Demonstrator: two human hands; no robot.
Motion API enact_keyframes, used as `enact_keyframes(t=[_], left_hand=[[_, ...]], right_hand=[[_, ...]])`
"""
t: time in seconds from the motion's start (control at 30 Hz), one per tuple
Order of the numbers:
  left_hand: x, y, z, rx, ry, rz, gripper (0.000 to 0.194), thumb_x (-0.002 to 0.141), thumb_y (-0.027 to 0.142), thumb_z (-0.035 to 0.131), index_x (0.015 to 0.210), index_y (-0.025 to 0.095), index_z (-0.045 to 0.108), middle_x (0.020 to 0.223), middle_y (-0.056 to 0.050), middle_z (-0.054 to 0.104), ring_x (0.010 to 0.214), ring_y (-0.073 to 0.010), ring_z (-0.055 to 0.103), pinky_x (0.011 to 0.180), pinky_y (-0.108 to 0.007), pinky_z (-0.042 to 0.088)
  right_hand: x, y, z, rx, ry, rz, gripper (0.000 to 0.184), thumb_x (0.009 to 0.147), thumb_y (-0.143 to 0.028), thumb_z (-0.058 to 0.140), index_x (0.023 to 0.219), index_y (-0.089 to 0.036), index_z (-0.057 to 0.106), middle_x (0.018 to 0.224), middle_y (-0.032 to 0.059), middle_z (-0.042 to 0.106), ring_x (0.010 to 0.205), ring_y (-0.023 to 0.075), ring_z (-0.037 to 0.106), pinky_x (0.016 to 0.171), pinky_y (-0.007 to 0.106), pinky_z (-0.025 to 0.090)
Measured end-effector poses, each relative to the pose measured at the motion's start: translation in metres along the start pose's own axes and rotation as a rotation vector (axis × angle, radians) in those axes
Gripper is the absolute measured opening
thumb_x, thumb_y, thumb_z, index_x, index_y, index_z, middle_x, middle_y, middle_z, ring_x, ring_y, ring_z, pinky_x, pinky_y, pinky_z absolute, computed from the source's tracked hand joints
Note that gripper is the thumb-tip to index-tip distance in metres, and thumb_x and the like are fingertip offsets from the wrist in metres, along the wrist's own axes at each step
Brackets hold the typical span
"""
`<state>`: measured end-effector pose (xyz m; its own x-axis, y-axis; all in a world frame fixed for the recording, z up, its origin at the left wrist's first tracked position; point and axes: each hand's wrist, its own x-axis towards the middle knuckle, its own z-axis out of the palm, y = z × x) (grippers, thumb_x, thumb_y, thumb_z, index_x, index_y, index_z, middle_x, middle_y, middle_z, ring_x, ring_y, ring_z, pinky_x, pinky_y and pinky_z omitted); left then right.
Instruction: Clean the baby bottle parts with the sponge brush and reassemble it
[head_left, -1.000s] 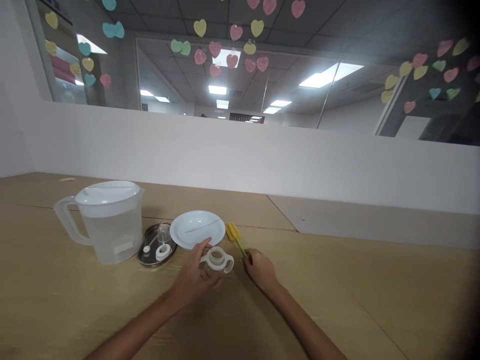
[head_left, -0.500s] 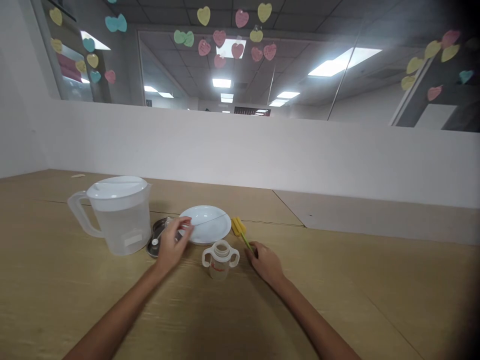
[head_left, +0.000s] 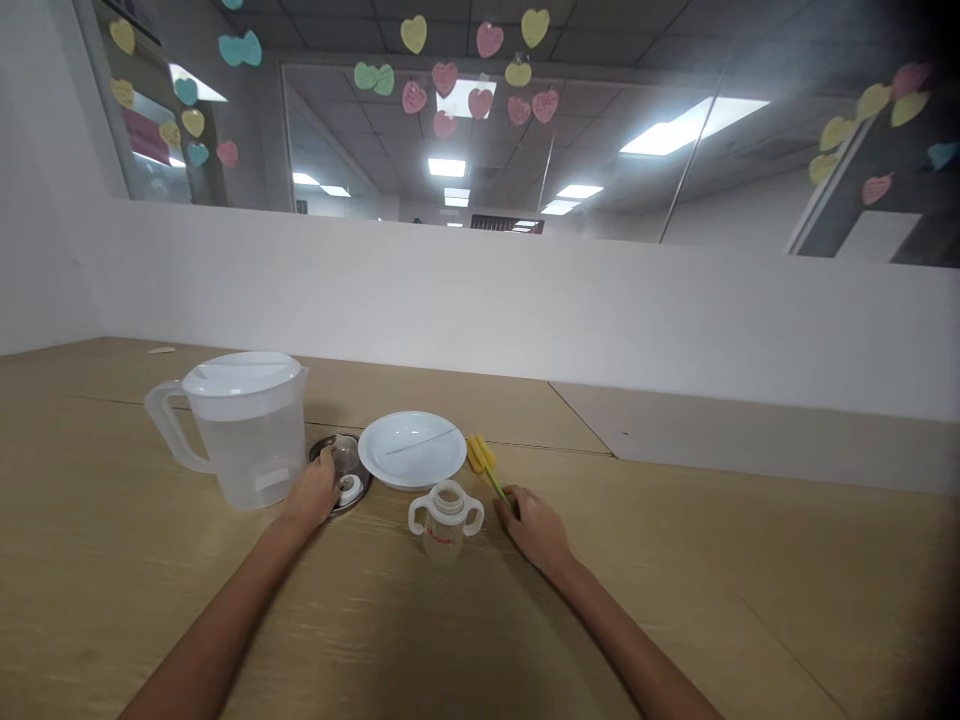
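Our right hand [head_left: 537, 530] grips the brush [head_left: 484, 460], slanting away leftward, just right of the plate [head_left: 420, 472]. Our left hand [head_left: 312, 492] is at the tray [head_left: 367, 486], left of the plate, grasp hidden. The bottle [head_left: 444, 535] stands before the plate, nearer our right hand.

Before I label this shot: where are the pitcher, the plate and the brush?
Pitcher [head_left: 255, 440], head view: its translucent side.
Plate [head_left: 420, 466], head view: its inner surface.
Brush [head_left: 481, 455], head view: its yellow sponge head.
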<state>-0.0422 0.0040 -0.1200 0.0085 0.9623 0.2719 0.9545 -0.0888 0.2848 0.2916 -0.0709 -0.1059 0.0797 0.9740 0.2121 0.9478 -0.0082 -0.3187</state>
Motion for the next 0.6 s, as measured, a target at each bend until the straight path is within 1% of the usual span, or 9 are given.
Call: enact_keyframes(t=[0.03,0.13,0.23,0.3,0.43,0.5,0.6], left_hand=[[0.000,0.002,-0.002,0.007,-0.026,-0.020,0.038,0.082,0.009,0.035,0.119,0.003,0.039,0.106,-0.019,0.063,0.096,-0.0213,0.061,0.079,-0.028,0.045],[0.000,0.005,-0.006,0.033,-0.047,-0.031,0.029,0.085,0.012,0.032,0.108,0.004,0.049,0.102,-0.019,0.064,0.095,-0.0219,0.062,0.079,-0.028,0.044],[0.000,0.006,-0.009,0.073,-0.075,-0.028,0.026,0.085,0.014,0.034,0.091,0.008,0.059,0.101,-0.019,0.065,0.095,-0.0231,0.062,0.080,-0.029,0.043],[0.002,0.006,-0.010,0.102,-0.101,-0.033,0.026,0.084,0.014,0.037,0.082,0.009,0.062,0.099,-0.020,0.065,0.094,-0.0239,0.062,0.079,-0.029,0.044],[0.010,0.008,-0.012,0.145,-0.144,-0.056,0.020,0.078,0.012,0.045,0.083,0.008,0.064,0.096,-0.021,0.066,0.094,-0.0262,0.063,0.077,-0.030,0.046],[0.014,0.009,-0.012,0.152,-0.155,-0.072,0.020,0.077,0.011,0.047,0.086,0.007,0.065,0.096,-0.022,0.066,0.092,-0.0275,0.063,0.074,-0.031,0.047],[0.018,0.012,-0.013,0.154,-0.151,-0.091,0.022,0.077,0.008,0.046,0.089,0.007,0.064,0.095,-0.022,0.066,0.090,-0.0290,0.064,0.070,-0.032,0.048]], right_hand=[[0.000,0.000,0.000,0.000,0.002,-0.002,0.034,0.088,-0.036,0.034,0.101,-0.018,0.059,0.102,0.0074,0.064,0.089,0.0188,0.059,0.067,0.026,0.035],[0.001,0.000,0.002,-0.004,0.006,0.002,0.034,0.088,-0.036,0.034,0.101,-0.017,0.059,0.102,0.0077,0.064,0.090,0.0189,0.058,0.069,0.026,0.035],[0.002,0.001,0.003,-0.007,-0.004,0.014,0.035,0.088,-0.036,0.034,0.103,-0.017,0.059,0.102,0.0080,0.064,0.089,0.0189,0.059,0.069,0.026,0.036],[0.003,0.002,0.003,-0.001,-0.005,0.023,0.036,0.089,-0.036,0.034,0.106,-0.016,0.058,0.102,0.0086,0.064,0.089,0.0187,0.059,0.068,0.026,0.036],[0.010,-0.004,-0.009,-0.018,0.044,0.028,0.037,0.089,-0.034,0.033,0.110,-0.015,0.057,0.105,0.0099,0.063,0.090,0.0186,0.059,0.069,0.026,0.037],[0.018,-0.012,-0.019,-0.033,0.075,0.022,0.036,0.089,-0.033,0.034,0.109,-0.015,0.058,0.104,0.0096,0.064,0.088,0.0181,0.060,0.069,0.025,0.037],[0.037,-0.031,-0.031,-0.026,0.109,-0.021,0.037,0.088,-0.032,0.034,0.112,-0.017,0.058,0.105,0.0087,0.064,0.089,0.0170,0.060,0.072,0.024,0.038]])
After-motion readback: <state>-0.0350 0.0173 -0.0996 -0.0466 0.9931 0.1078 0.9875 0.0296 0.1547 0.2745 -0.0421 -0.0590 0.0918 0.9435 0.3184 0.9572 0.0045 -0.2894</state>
